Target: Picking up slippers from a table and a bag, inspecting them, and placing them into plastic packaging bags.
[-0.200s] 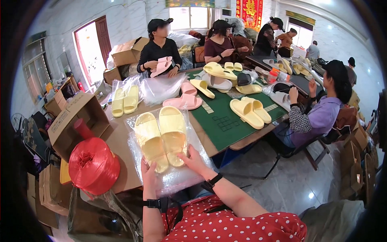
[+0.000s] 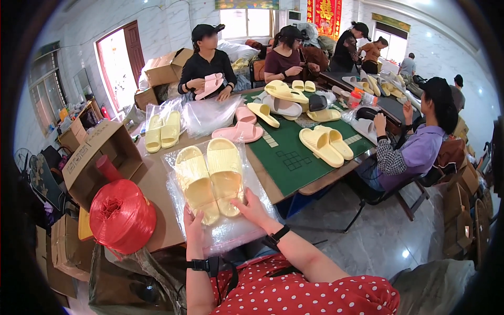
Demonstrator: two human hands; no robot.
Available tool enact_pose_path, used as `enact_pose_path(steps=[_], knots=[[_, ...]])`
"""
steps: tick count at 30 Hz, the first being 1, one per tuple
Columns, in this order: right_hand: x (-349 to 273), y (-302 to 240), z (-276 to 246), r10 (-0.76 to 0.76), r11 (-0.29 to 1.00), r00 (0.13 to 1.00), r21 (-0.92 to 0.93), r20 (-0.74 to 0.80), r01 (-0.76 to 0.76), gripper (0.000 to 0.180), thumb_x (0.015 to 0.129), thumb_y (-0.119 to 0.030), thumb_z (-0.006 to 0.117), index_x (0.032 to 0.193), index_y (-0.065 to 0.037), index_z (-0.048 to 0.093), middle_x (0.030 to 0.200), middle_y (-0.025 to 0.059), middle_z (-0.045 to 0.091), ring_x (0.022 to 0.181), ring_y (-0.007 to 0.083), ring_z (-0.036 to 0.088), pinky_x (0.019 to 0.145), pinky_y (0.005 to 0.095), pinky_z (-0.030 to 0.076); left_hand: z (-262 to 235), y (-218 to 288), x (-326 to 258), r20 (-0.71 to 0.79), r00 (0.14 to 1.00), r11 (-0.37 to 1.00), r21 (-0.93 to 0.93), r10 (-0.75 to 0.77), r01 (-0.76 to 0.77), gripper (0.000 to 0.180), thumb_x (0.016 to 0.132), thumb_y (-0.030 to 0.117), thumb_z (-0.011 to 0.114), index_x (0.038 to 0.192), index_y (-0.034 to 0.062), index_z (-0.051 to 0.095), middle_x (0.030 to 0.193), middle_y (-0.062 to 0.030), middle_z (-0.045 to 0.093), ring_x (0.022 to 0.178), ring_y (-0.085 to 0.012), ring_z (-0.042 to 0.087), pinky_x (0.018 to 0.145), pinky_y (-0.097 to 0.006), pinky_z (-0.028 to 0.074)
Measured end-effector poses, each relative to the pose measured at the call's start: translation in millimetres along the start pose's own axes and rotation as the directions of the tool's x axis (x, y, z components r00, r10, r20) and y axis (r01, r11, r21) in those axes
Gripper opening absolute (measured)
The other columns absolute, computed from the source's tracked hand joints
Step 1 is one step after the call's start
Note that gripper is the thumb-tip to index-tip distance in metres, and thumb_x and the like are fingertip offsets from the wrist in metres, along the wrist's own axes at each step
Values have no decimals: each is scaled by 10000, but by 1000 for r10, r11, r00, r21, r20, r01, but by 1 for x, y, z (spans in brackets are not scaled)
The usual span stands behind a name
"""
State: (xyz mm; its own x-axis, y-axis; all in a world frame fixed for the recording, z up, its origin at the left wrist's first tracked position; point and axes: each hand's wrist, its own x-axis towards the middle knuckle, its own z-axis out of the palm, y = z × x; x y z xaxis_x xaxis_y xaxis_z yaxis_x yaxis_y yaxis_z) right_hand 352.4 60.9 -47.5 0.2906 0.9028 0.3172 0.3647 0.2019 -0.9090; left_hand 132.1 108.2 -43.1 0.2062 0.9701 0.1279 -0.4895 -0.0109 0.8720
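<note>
A pair of pale yellow slide slippers (image 2: 224, 163) lies side by side in front of me, toes pointing away. Clear plastic is around the left slipper (image 2: 193, 170); whether the right one is fully inside it I cannot tell. My left hand (image 2: 193, 224) is closed on the near left side of the pair, thumb against the left heel. On the right, my right hand (image 2: 253, 211) grips the other heel, its thumb on top and fingers partly hidden. Beneath the pair is a stack of clear plastic bags (image 2: 257, 193) at the table's near edge.
To the left are a roll of red plastic twine (image 2: 123, 216) and an open cardboard box (image 2: 100, 152). Bagged yellow slippers (image 2: 163, 131), pink slippers (image 2: 239, 133) and more yellow slippers (image 2: 326, 144) lie on the table. Co-workers sit across (image 2: 210, 68) and at right (image 2: 415, 147).
</note>
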Motion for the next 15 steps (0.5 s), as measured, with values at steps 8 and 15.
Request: enact_pose_path(steps=[8, 15], knots=[[-2, -4, -1, -10, 996, 1000, 89, -8, 10, 565, 894, -357, 720, 1216, 57, 512, 1071, 256, 665, 977, 356, 656, 843, 398, 505, -4, -2, 1, 25, 999, 999, 25, 38, -38, 613, 927, -81, 540, 1501, 32, 356, 1429, -98, 503, 1277, -218, 523, 1050, -358, 454], [-2, -9, 4, -30, 977, 999, 211, -12, 31, 520, 890, -297, 741, 1239, 36, 546, 1055, 168, 692, 919, 223, 660, 794, 341, 529, -14, -11, 3, -12, 999, 999, 25, 33, -33, 585, 919, -66, 564, 1474, 13, 397, 1389, -99, 544, 1248, -197, 546, 1051, -334, 443]])
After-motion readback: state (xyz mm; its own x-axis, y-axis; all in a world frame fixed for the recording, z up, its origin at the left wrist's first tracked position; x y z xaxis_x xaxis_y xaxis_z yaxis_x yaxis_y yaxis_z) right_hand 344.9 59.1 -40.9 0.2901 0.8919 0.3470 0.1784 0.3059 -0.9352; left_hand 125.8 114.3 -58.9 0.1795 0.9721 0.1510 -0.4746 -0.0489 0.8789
